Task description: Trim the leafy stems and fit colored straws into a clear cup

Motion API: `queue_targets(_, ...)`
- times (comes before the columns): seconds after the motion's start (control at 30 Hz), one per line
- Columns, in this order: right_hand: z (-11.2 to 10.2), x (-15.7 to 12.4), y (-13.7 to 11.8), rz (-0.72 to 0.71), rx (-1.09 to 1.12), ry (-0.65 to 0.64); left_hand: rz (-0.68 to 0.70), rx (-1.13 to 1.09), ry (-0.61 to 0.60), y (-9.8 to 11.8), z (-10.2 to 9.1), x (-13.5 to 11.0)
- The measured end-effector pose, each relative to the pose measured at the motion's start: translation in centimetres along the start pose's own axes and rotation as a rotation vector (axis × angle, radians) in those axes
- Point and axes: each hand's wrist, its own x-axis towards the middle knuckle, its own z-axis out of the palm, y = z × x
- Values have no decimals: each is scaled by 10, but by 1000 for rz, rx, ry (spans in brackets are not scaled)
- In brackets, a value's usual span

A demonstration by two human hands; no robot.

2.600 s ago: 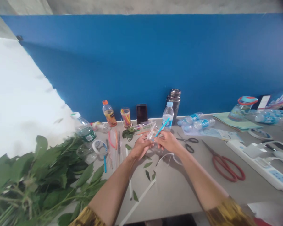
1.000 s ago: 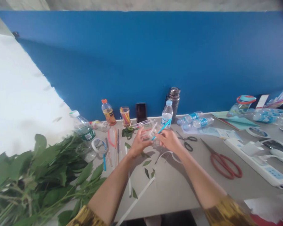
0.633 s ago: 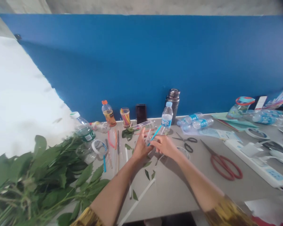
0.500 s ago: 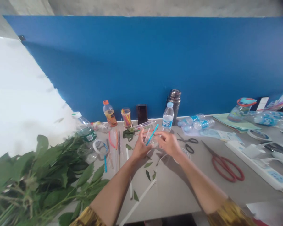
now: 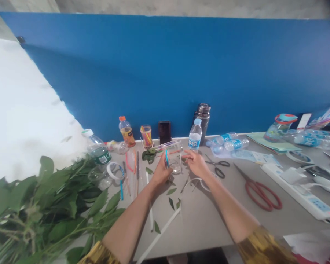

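Tip risk, I'd judge: left hand [image 5: 161, 172] seems pinched on blue straw [image 5: 167, 158]; right hand [image 5: 197, 164] open, just beside clear cup [image 5: 176, 166] near counter [image 5: 203, 227] back edge. A knock could topple it.

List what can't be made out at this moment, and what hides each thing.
All from the head view:
- Dark upright rectangle by the blue wall: pixelated, surface unreadable.
- Blue straw: lower end hidden by the left hand.
- Clear plastic piece beside the right hand: too small and see-through to make out its shape.
- Leafy branches: cut off by the left and bottom edges.
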Motion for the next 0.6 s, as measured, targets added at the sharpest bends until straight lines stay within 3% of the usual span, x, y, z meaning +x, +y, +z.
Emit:
queue_targets(0.2,3,-2,6,-75,-90,-13,44,261,183,0,2,-5)
queue_targets(0.4,-1,-6,-2,-31,-226,-24,17,154,103,18,6,-13)
queue_targets(0.6,-8,-10,-15,65,-371,55,-20,263,167,17,5,-9)
